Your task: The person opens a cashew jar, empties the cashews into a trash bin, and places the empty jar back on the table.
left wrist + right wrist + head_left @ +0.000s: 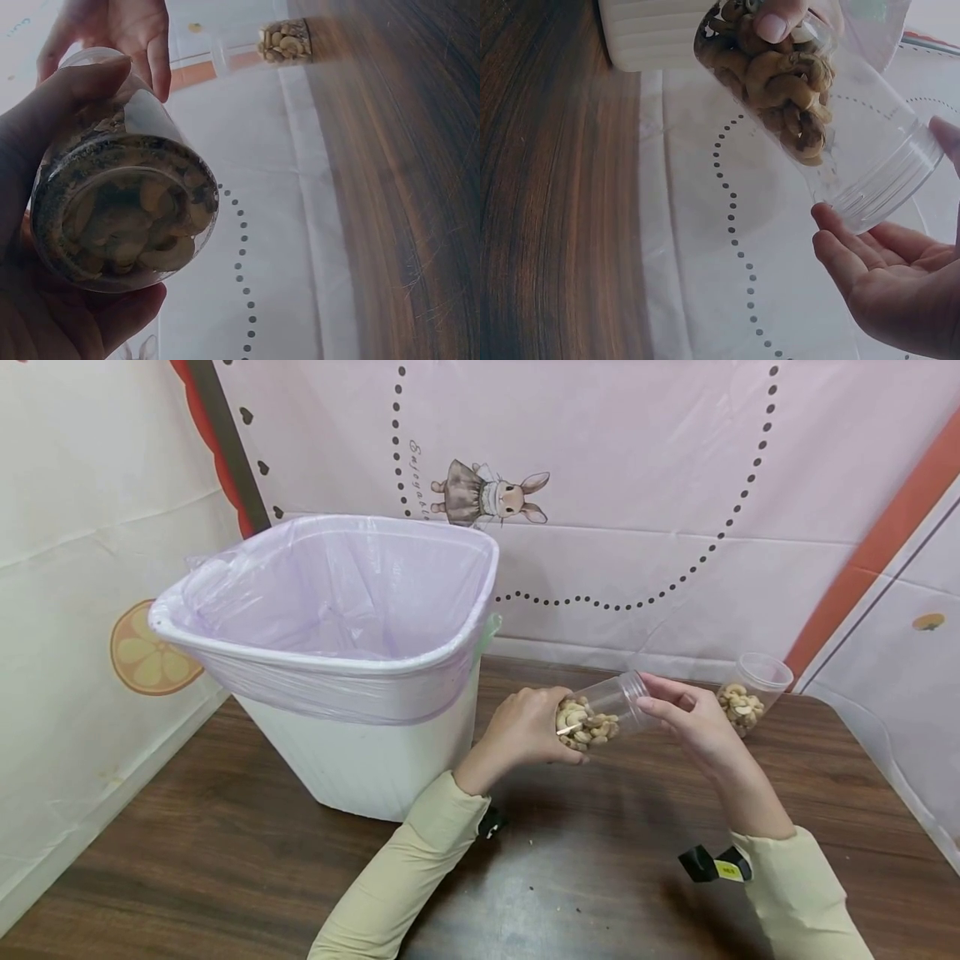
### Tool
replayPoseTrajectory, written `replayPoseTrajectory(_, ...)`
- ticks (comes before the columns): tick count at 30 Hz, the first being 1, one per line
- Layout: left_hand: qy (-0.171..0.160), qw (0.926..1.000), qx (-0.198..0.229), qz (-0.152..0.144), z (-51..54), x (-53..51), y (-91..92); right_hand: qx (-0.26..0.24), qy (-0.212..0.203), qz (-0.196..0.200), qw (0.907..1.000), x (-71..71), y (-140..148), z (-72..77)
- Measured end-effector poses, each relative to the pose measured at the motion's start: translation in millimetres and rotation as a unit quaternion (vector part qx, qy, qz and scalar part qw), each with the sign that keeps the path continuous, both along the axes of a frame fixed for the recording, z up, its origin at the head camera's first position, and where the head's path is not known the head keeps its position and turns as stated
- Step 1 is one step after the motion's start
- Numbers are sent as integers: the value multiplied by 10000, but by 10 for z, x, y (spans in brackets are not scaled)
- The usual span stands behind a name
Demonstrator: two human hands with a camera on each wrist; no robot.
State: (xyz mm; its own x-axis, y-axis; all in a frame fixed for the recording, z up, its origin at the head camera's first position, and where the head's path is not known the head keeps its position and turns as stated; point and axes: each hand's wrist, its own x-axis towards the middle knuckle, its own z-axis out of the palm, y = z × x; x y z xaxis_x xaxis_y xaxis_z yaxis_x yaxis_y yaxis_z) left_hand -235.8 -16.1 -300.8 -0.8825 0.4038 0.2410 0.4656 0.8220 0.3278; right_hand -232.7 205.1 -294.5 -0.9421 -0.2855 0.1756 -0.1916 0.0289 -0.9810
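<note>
Plainly, from head view, grips one tilted cashew jar (600, 710) with left hand (532, 727) above bench (600, 893), near one bin (360, 760); from left wrist, clasps its base end (124, 217), with one second jar (284, 43) beyond; from right wrist, pinches its rim (892, 187) with right hand (900, 292).

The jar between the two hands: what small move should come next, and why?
Probably close the right hand a little more firmly around the mouth end of the jar, to steady it. The jar is tilted, the left hand grips the base end where the cashews lie, and the right hand's fingertips are at the mouth end, so added support there seems sensible.
</note>
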Motion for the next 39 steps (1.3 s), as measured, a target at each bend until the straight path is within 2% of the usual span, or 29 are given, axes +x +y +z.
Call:
replayPoseTrajectory(5, -28, 10000, 8, 16, 7, 9, 1, -351, -44, 246, 9991, -2, 25, -19)
replayPoseTrajectory(10, 51, 10000, 28, 56, 8, 11, -5, -332, -16, 328, 9989, -16, 48, -22)
replayPoseTrajectory(21, 521, 9984, -57, 197, -39, 13, 3, 547, -442, -237, 9972, -25, 36, 23)
replayPoseTrajectory(25, 627, 9977, -147, 225, -49, 15, 12, 839, -439, -335, 9949, -17, 22, 33)
replayPoseTrajectory(35, 670, 9971, -281, 238, -66, 10, 23, 1458, -361, -518, 9873, -11, -2, 29)
replayPoseTrajectory(39, 633, 9973, -273, 249, -69, 10, 26, 1563, -392, -535, 9855, -13, 2, 29)
